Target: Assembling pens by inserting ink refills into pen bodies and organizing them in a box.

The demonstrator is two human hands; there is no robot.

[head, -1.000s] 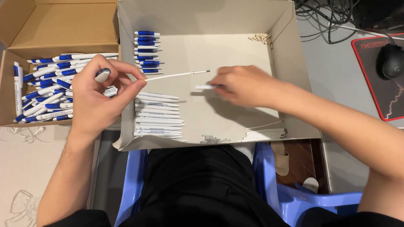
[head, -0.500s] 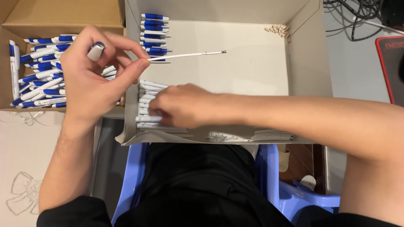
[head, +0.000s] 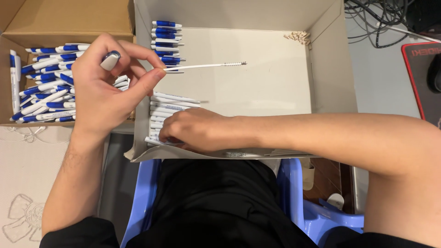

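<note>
My left hand [head: 103, 87] pinched a thin white refill [head: 206, 66] with a spring at its tip, held over the grey box [head: 275, 87]. My right hand [head: 195, 131] lay curled on the white barrels [head: 172, 98] stacked at the box's near left corner.

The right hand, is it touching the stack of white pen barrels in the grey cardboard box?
Touching. The head view shows the right hand lying on the stack of white pen barrels, its fingers pressed onto the nearest ones, no gap visible.
</note>
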